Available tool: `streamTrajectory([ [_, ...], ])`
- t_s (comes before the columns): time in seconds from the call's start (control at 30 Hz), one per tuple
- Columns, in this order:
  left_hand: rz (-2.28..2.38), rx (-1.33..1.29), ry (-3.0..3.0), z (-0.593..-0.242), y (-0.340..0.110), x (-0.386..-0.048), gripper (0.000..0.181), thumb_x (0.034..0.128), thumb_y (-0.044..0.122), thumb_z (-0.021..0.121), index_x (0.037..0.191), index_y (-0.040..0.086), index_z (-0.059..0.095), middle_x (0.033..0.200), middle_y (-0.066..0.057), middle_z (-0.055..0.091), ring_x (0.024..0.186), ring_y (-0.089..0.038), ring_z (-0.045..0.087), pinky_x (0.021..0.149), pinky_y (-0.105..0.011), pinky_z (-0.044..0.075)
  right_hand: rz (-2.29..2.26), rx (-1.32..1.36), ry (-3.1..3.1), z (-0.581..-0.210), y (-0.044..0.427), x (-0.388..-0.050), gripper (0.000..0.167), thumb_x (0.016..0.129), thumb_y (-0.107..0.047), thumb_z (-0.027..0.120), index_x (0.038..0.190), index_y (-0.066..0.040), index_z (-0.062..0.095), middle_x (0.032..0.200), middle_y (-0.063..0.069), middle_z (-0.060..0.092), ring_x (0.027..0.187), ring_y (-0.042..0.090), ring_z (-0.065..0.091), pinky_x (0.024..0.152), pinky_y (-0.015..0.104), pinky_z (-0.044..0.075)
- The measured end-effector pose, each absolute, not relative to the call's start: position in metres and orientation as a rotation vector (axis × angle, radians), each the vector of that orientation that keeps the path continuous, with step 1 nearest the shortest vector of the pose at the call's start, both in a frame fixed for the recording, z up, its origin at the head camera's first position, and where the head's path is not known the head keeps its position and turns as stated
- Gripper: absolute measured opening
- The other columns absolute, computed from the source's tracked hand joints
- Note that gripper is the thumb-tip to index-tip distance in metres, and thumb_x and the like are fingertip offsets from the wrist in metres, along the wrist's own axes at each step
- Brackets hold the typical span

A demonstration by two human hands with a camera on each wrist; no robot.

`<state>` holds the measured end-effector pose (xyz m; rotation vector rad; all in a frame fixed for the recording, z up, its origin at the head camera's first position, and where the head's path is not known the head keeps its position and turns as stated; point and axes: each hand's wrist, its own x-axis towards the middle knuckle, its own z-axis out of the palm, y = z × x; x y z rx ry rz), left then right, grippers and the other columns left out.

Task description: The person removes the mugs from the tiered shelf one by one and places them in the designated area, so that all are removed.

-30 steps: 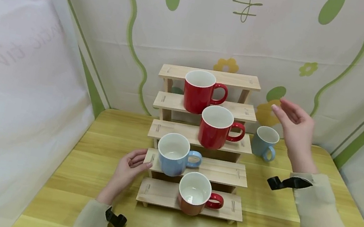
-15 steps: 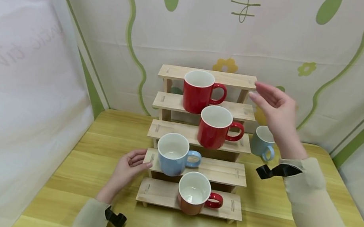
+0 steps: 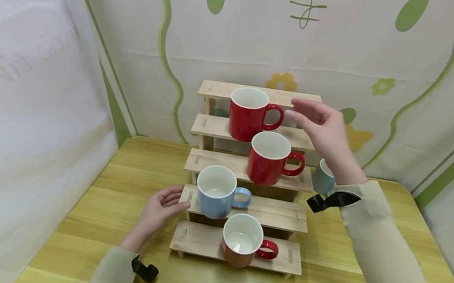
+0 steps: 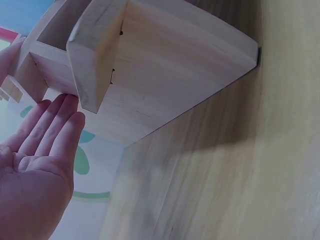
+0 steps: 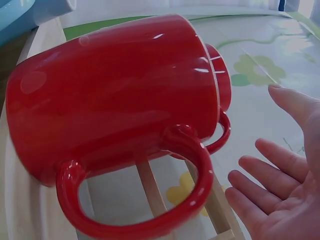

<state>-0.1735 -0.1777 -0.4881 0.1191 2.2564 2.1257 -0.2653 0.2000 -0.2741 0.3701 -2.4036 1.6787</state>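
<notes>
A stepped wooden rack [image 3: 286, 216] bears several mugs. My left hand [image 3: 159, 210] holds the left end of its second step from the bottom. The thumb lies on one side of that board and straight fingers [image 4: 60, 135] on the other. Above the right side of the rack, my right hand [image 3: 324, 126] is raised with fingers spread and nothing in it. Its thumb is close to the handle of the upper red mug [image 3: 245, 119]; contact cannot be told. Lower stand a second red mug [image 3: 265, 165], a light blue mug [image 3: 213, 202] and a red-handled mug [image 3: 238, 253].
Another light blue mug [image 3: 323, 178] stands on the wooden table [image 3: 138, 161] right of the rack, partly behind my right forearm. A printed cloth [image 3: 235, 38] hangs behind the table, and pale fabric [image 3: 13, 100] hangs at the left.
My right hand has moved left, from above the table mug to beside the upper red mug's handle. My left hand and the mugs have stayed in place.
</notes>
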Motion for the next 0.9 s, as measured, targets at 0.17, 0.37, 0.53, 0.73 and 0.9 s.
streamTrajectory([
  [0.17, 2.114, 0.136, 2.253, -0.488, -0.179, -0.174, 0.054, 0.0907, 0.008, 0.078, 0.138, -0.004, 0.056, 0.134, -0.022, 0.062, 0.123, -0.033, 0.06, 0.098, -0.029, 0.052, 1.68, 0.395, -2.468, -0.274, 0.194, -0.271, 0.06, 0.089, -0.046, 0.079, 0.138, -0.015, 0.065, 0.133, 0.002, 0.066, 0.123, 0.019, 0.059, 0.108, 0.045, 0.044],
  [0.37, 2.108, 0.15, 2.234, -0.487, -0.181, -0.174, 0.053, 0.0913, 0.009, 0.078, 0.138, -0.004, 0.056, 0.134, -0.022, 0.062, 0.123, -0.034, 0.06, 0.098, -0.03, 0.052, 1.717, 0.385, -2.506, -0.273, 0.188, -0.276, 0.063, 0.087, -0.048, 0.08, 0.14, -0.015, 0.064, 0.131, -0.001, 0.067, 0.125, 0.018, 0.058, 0.111, 0.046, 0.041],
  [0.53, 2.11, 0.159, 2.226, -0.488, -0.182, -0.174, 0.052, 0.0919, 0.009, 0.077, 0.138, -0.004, 0.056, 0.133, -0.022, 0.062, 0.123, -0.034, 0.06, 0.098, -0.03, 0.052, 1.722, 0.401, -2.51, -0.273, 0.182, -0.28, 0.06, 0.088, -0.047, 0.08, 0.137, -0.014, 0.066, 0.128, 0.0, 0.069, 0.122, 0.019, 0.059, 0.11, 0.046, 0.042],
  [0.73, 2.127, 0.15, 2.216, -0.49, -0.181, -0.173, 0.052, 0.0927, 0.008, 0.076, 0.139, -0.004, 0.056, 0.133, -0.022, 0.061, 0.122, -0.034, 0.06, 0.098, -0.03, 0.052, 1.832, 0.444, -2.478, -0.277, 0.178, -0.288, 0.054, 0.09, -0.039, 0.079, 0.134, -0.01, 0.067, 0.126, 0.006, 0.069, 0.117, 0.024, 0.064, 0.105, 0.042, 0.049],
  [0.9, 2.138, 0.141, 2.222, -0.491, -0.18, -0.174, 0.051, 0.0926, 0.006, 0.076, 0.138, -0.004, 0.056, 0.132, -0.023, 0.062, 0.121, -0.034, 0.061, 0.097, -0.031, 0.053, 1.833, 0.473, -2.504, -0.279, 0.175, -0.296, 0.049, 0.093, -0.04, 0.075, 0.131, -0.01, 0.069, 0.127, 0.014, 0.067, 0.113, 0.027, 0.065, 0.094, 0.04, 0.056],
])
